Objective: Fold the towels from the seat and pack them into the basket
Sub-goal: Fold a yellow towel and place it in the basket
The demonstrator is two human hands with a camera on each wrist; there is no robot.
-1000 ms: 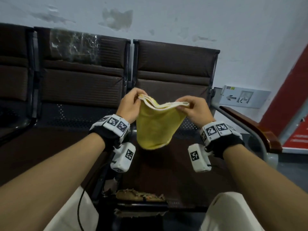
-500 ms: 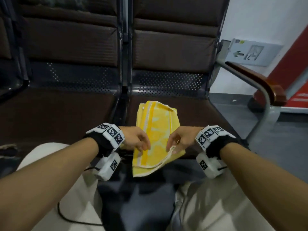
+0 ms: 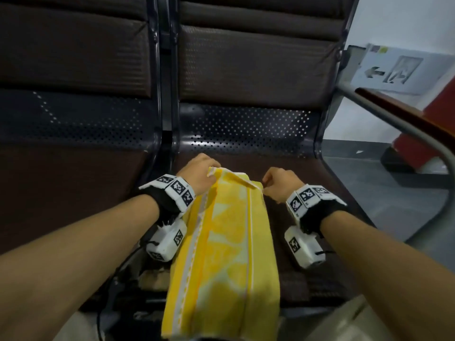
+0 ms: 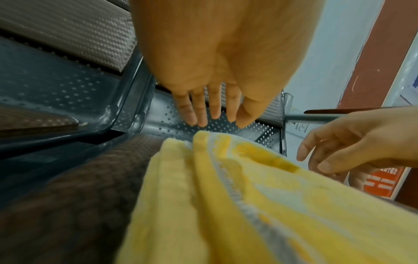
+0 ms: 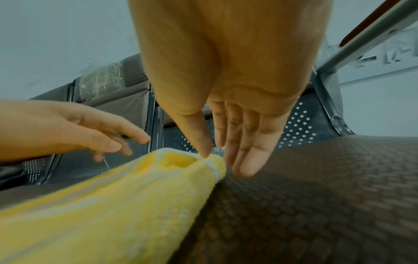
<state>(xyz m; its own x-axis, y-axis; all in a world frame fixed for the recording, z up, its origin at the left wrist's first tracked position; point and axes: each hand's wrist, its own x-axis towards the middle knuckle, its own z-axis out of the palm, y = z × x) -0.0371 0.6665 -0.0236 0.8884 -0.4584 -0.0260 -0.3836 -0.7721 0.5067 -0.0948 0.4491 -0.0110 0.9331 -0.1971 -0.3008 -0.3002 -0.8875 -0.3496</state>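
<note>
Brown padded waiting-room seats (image 3: 246, 70) in a dark perforated metal frame fill the scene, with a pale wall behind. On that wall hangs a grey sign (image 3: 394, 70) showing a left-pointing arrow and a doorway figure; no words on it can be read. A wooden-topped metal armrest (image 3: 394, 114) runs along the right. An orange label (image 4: 380, 180) with pale lettering shows in the left wrist view, too blurred to read.

A yellow towel (image 3: 221, 254) with white and deeper yellow stripes lies folded lengthwise on the seat cushion (image 3: 302, 279), its near end hanging over the front edge. The left hand (image 3: 197, 175) is at the far left corner, its fingers (image 4: 201, 110) straight and slightly spread above the towel's edge, not gripping it. The right hand (image 3: 280, 183) is at the far right corner, thumb tip touching the hem, fingers (image 5: 246, 142) extended and close together.

Both wrists carry white camera units (image 3: 167, 242) with black-and-white square marker codes.
</note>
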